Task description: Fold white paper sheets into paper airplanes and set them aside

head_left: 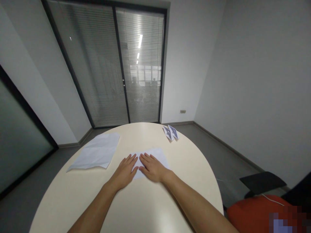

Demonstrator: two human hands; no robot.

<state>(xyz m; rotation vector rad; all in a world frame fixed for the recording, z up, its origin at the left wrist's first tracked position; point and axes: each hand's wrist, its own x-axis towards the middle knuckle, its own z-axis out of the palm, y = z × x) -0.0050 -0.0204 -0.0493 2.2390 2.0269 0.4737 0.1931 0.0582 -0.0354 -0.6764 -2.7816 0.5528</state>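
A white sheet of paper (159,155) lies on the round cream table (136,204) in front of me. My left hand (125,171) rests flat on its left part with fingers stretched out. Beside it, my right hand (152,167) lies flat on the same sheet, fingers spread and pointing away from me. The two hands nearly touch at the thumbs. Neither hand grips anything.
A stack of creased white paper (97,152) lies to the left on the table. Two small blue-and-white folded pieces (171,132) sit near the far right edge. A black chair (263,183) and an orange object (255,213) stand at the right. Glass doors with blinds (121,64) are behind.
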